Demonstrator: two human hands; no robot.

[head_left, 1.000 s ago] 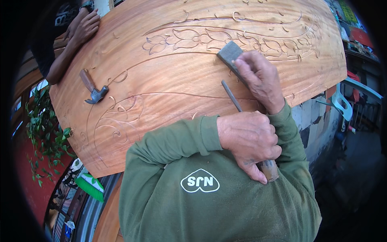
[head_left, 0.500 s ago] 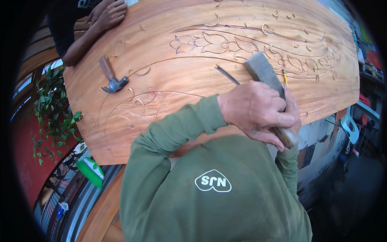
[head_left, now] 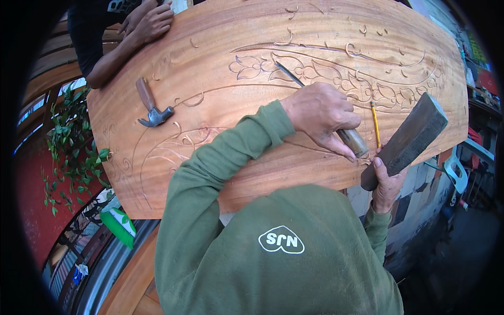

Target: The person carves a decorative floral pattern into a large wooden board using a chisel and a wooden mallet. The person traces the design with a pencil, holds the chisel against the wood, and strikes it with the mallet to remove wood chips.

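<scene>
My left hand (head_left: 323,113) is closed around the wooden handle of a carving gouge (head_left: 353,142). Its narrow metal blade points away and to the left, over the carved flower pattern (head_left: 325,72). To the right, my right hand (head_left: 388,184) grips the lower end of a dark rectangular block (head_left: 412,139), which tilts up to the right. Between the hands a yellow pencil (head_left: 376,126) lies on the broad wooden panel (head_left: 252,189). Whether the gouge's tip touches the wood I cannot tell.
A claw hammer (head_left: 154,113) rests on the panel's left part. Curled shavings (head_left: 350,50) are scattered about. Another person's forearms (head_left: 123,50) lean on the far left edge. A leafy plant (head_left: 68,131) and green brush (head_left: 118,227) are beyond the left edge.
My hands have drawn apart. The block has swung to the right in my right hand, and the gouge's tip has moved farther away. More of the pencil shows.
</scene>
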